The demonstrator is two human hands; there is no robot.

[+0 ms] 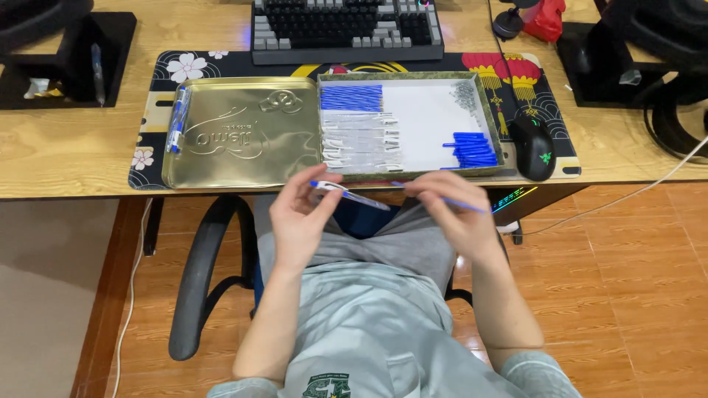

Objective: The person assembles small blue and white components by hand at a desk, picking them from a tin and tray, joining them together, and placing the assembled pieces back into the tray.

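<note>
The person sits at a wooden table (pixel 66 147) and holds both hands just in front of its edge, above the lap. The left hand (pixel 299 214) pinches a clear pen tube (pixel 350 194) with a blue end between thumb and fingers. The right hand (pixel 453 206) pinches a thin blue refill (pixel 457 203), which points out to the right. The tube and the refill are close but apart.

On the table lies an open box (pixel 413 174) with blue refills (pixel 352 97), clear tubes (pixel 361 140) and blue caps (pixel 472 149). Beside it lies a gold tin lid (pixel 240 133) with a finished pen (pixel 177 118) at its left edge. A black mouse (pixel 534 147) sits to the right.
</note>
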